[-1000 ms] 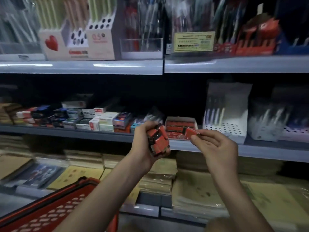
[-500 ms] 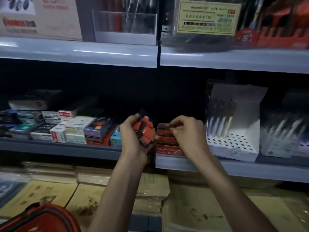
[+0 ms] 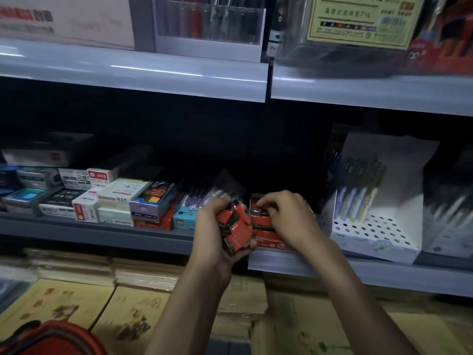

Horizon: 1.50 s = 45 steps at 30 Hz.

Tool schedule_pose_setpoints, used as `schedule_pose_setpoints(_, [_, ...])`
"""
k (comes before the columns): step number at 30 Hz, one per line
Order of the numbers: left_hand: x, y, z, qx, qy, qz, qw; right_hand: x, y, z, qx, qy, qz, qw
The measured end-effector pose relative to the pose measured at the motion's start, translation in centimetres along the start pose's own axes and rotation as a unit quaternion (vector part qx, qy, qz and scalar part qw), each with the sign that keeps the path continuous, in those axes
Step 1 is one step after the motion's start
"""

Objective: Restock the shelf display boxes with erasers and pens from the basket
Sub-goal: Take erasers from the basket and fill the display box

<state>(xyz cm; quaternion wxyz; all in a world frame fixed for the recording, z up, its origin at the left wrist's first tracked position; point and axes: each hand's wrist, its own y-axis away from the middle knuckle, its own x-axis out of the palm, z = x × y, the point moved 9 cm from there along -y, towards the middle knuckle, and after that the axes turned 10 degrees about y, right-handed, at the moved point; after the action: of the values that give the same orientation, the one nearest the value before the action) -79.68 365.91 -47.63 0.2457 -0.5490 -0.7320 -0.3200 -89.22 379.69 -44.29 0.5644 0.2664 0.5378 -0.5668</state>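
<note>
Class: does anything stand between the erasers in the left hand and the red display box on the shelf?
No separate obstacle shows. The erasers in the left hand sit beside the display box; only the right hand, curled over the box's open top, covers part of it.

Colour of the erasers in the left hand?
The erasers are red-orange with black, clearest in the head view.

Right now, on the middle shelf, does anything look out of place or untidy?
Yes, mildly. A clear pen packet lies slanted over the small boxes left of the red eraser box, loose rather than in a display. Those boxes are stacked at mixed angles. Nothing looks spilled or damaged.
</note>
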Motion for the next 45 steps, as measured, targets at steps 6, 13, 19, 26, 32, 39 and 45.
schedule_pose_setpoints(6, [0.0,0.7,0.6,-0.036,0.016,0.012,0.999,-3.1,3.6,-0.7,0.015,-0.181,-0.016,0.983])
schedule_pose_setpoints(13, [1.3,1.6,2.1,-0.064,0.004,0.016,0.998,-5.6,6.7,2.4,-0.015,-0.332,0.022,0.943])
schedule_pose_setpoints(19, [1.0,1.2,2.4,-0.015,-0.077,-0.022,0.997,-4.1,6.0,2.3,0.022,-0.318,0.033,0.947])
schedule_pose_setpoints(26, [1.0,0.8,2.9,-0.058,0.037,-0.015,0.998,-4.8,5.6,1.1,0.055,-0.369,-0.011,0.928])
schedule_pose_setpoints(32, [-0.2,0.1,2.9,-0.056,0.020,-0.040,0.997,-2.7,3.5,0.0,0.111,-0.415,0.003,0.903])
schedule_pose_setpoints(39, [-1.4,-0.8,2.4,-0.024,-0.053,-0.098,0.993,-0.8,1.3,-3.8,0.191,-0.225,-0.020,0.955])
schedule_pose_setpoints(45, [-1.5,-1.3,2.6,-0.021,-0.054,-0.091,0.994,0.3,0.3,-4.1,0.182,-0.162,-0.024,0.969])
